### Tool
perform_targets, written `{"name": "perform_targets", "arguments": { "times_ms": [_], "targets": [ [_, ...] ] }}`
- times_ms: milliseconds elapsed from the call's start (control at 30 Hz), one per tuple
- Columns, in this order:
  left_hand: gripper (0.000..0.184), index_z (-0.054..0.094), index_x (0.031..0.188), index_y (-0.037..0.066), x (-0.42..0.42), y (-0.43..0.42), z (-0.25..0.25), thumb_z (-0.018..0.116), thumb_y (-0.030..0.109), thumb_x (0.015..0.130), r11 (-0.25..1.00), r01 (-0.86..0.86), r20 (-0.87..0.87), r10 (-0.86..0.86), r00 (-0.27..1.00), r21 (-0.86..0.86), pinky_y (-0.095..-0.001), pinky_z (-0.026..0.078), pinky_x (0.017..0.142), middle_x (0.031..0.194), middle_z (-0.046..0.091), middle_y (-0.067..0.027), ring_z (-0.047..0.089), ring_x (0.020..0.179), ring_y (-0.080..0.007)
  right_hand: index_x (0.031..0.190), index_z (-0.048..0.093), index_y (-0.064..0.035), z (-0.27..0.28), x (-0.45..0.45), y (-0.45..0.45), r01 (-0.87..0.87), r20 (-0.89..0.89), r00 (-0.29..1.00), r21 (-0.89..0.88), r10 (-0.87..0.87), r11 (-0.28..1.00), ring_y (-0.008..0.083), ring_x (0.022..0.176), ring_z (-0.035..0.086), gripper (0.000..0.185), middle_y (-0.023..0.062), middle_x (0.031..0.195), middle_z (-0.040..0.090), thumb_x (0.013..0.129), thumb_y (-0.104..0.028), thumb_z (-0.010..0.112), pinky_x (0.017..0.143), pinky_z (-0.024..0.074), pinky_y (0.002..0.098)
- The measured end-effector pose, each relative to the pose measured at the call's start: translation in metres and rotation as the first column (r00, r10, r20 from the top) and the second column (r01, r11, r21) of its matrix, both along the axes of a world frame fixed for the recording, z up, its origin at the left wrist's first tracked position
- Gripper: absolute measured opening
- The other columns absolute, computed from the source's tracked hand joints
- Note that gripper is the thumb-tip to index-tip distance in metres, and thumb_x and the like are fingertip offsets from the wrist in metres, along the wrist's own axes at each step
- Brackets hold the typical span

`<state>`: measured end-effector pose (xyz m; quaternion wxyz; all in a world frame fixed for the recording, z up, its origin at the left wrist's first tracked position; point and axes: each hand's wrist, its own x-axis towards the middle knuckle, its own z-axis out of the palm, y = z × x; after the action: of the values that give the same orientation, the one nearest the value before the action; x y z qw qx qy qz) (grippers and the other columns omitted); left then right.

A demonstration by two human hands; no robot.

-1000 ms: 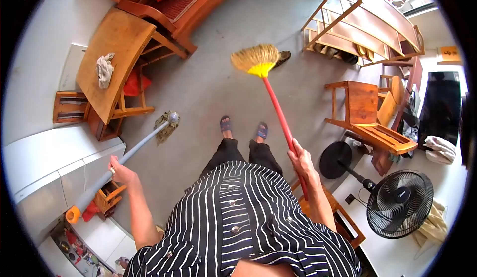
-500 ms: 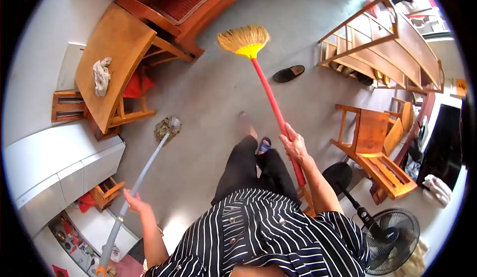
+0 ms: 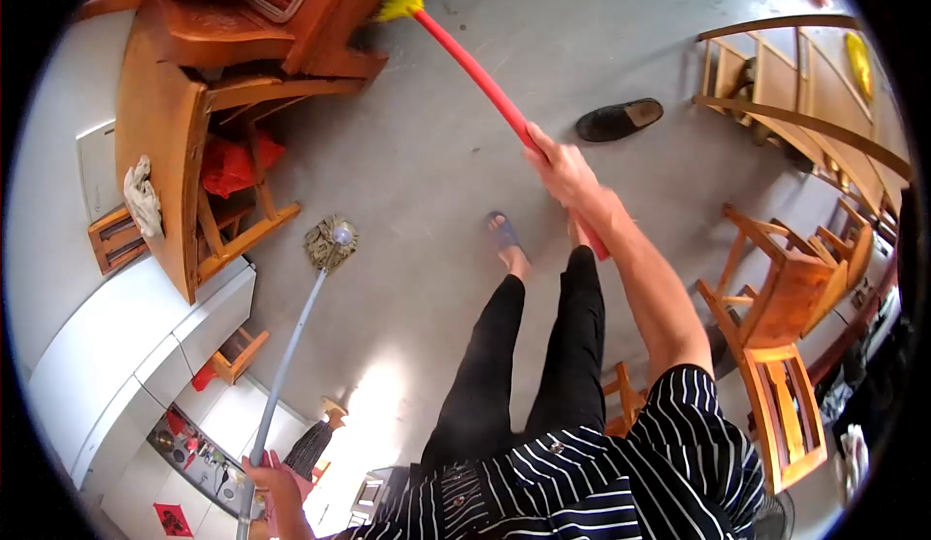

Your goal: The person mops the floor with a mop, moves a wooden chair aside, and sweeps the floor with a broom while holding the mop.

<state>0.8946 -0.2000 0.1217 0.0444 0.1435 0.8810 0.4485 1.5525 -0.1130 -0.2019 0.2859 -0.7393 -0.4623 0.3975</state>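
My right hand (image 3: pixel 564 170) is wrapped round the red handle of a broom (image 3: pixel 475 73). Its yellow head reaches up beside the reddish wooden bench (image 3: pixel 335 31), where part of the bristles is hidden. At the lower left, my left hand (image 3: pixel 272 482) is closed on the grey pole of a mop (image 3: pixel 289 351). The mop head (image 3: pixel 332 242) rests on the grey floor, below and right of the wooden table's legs. A dark shoe (image 3: pixel 619 120) lies on the floor to the right of the broom handle.
A wooden table (image 3: pixel 160 152) with a cloth (image 3: pixel 143 198) stands at the left, a red bag (image 3: pixel 233 164) beneath it. Below is a white cabinet (image 3: pixel 107 346). At the right are a wooden rack (image 3: pixel 805 104) with shoes and wooden chairs (image 3: pixel 790 298).
My right hand has swung the broom up and left to the bench. The view has turned and shifted. My left hand, earlier loosely open against the mop pole, is now closed round it.
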Motion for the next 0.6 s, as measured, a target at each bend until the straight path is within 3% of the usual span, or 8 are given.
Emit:
{"name": "perform_targets", "arguments": {
  "times_ms": [100, 167, 300, 367, 433, 467, 533, 600],
  "targets": [
    [0.045, 0.059, 0.087, 0.002, 0.012, -0.003, 0.000, 0.053, 0.046, 0.080, 0.999, -0.021, 0.024, 0.022, 0.999, -0.047, -0.0293, 0.048, 0.065, 0.079, 0.058, -0.0066, 0.057, 0.075, -0.0188, 0.125, 0.044, -0.0131, -0.071, 0.027, 0.070, -0.129, 0.112, 0.988, 0.243, 0.104, 0.961, 0.0414, 0.070, 0.058, 0.042, 0.0211, 0.077, 0.061, 0.085, -0.025, 0.054, 0.061, 0.0469, 0.0494],
    [0.043, 0.059, 0.087, 0.002, 0.027, -0.003, 0.005, 0.052, 0.045, 0.081, 0.993, 0.033, 0.078, -0.025, 0.997, -0.109, -0.0287, 0.047, 0.063, 0.077, 0.058, -0.0063, 0.057, 0.073, -0.0185, 0.126, 0.046, -0.0152, -0.083, 0.047, 0.114, -0.241, 0.263, 0.938, 0.023, 0.227, 0.970, 0.0391, 0.072, 0.058, 0.039, 0.0206, 0.078, 0.061, 0.089, -0.026, 0.051, 0.062, 0.0466, 0.0452],
    [0.038, 0.058, 0.082, 0.005, 0.075, 0.019, 0.000, 0.051, 0.043, 0.083, 0.988, -0.022, -0.029, 0.018, 0.999, -0.152, -0.0259, 0.047, 0.063, 0.072, 0.057, -0.0049, 0.056, 0.071, -0.0167, 0.130, 0.039, -0.0200, -0.123, 0.084, 0.126, -0.351, 0.415, 0.844, -0.054, 0.341, 0.935, 0.0339, 0.063, 0.060, 0.040, 0.0166, 0.066, 0.059, 0.091, -0.027, 0.047, 0.055, 0.0455, 0.0446],
    [0.040, 0.053, 0.071, 0.006, 0.086, 0.029, -0.006, 0.048, 0.044, 0.083, 0.993, -0.051, -0.066, 0.044, 0.997, -0.105, -0.0265, 0.046, 0.054, 0.060, 0.051, -0.0027, 0.052, 0.056, -0.0162, 0.132, 0.034, -0.0218, -0.141, 0.106, 0.084, -0.324, 0.576, 0.789, 0.097, 0.212, 0.941, 0.0325, 0.059, 0.059, 0.045, 0.0152, 0.062, 0.058, 0.090, -0.024, 0.049, 0.050, 0.0444, 0.0440],
    [0.041, 0.050, 0.067, 0.007, 0.077, 0.037, -0.004, 0.045, 0.045, 0.083, 0.990, -0.087, -0.084, 0.078, 0.993, -0.115, -0.0270, 0.044, 0.049, 0.055, 0.048, -0.0017, 0.048, 0.049, -0.0161, 0.133, 0.036, -0.0229, -0.121, 0.127, 0.042, -0.222, 0.372, 0.874, -0.266, 0.312, 0.938, 0.0338, 0.063, 0.058, 0.048, 0.0181, 0.067, 0.057, 0.087, -0.021, 0.052, 0.054, 0.0434, 0.0445],
    [0.043, 0.047, 0.064, 0.009, 0.072, 0.040, -0.004, 0.041, 0.047, 0.083, 0.995, -0.067, -0.042, 0.064, 0.997, -0.077, -0.0276, 0.042, 0.044, 0.053, 0.047, -0.0018, 0.047, 0.045, -0.0165, 0.133, 0.037, -0.0256, -0.116, 0.134, 0.003, -0.145, 0.371, 0.906, -0.176, 0.202, 0.974, 0.0349, 0.068, 0.057, 0.050, 0.0190, 0.073, 0.057, 0.087, -0.020, 0.053, 0.057, 0.0430, 0.0452],
    [0.044, 0.048, 0.064, 0.009, 0.069, 0.040, -0.001, 0.042, 0.048, 0.083, 0.993, -0.045, -0.024, 0.043, 0.999, -0.105, -0.0276, 0.042, 0.045, 0.053, 0.047, -0.0020, 0.047, 0.045, -0.0164, 0.134, 0.039, -0.0283, -0.081, 0.137, -0.066, 0.000, 0.426, 0.889, -0.369, 0.169, 0.930, 0.0346, 0.069, 0.058, 0.049, 0.0177, 0.077, 0.057, 0.088, -0.021, 0.053, 0.058, 0.0449, 0.0436],
    [0.044, 0.048, 0.063, 0.008, 0.076, 0.044, -0.004, 0.041, 0.047, 0.083, 0.992, -0.089, -0.041, 0.085, 0.996, -0.095, -0.0275, 0.042, 0.045, 0.054, 0.048, -0.0025, 0.048, 0.047, -0.0167, 0.135, 0.039, -0.0248, -0.052, 0.134, -0.132, 0.072, 0.396, 0.916, -0.325, 0.067, 0.943, 0.0314, 0.066, 0.061, 0.054, 0.0167, 0.078, 0.060, 0.085, -0.014, 0.058, 0.057, 0.0476, 0.0403]
  ]
}}
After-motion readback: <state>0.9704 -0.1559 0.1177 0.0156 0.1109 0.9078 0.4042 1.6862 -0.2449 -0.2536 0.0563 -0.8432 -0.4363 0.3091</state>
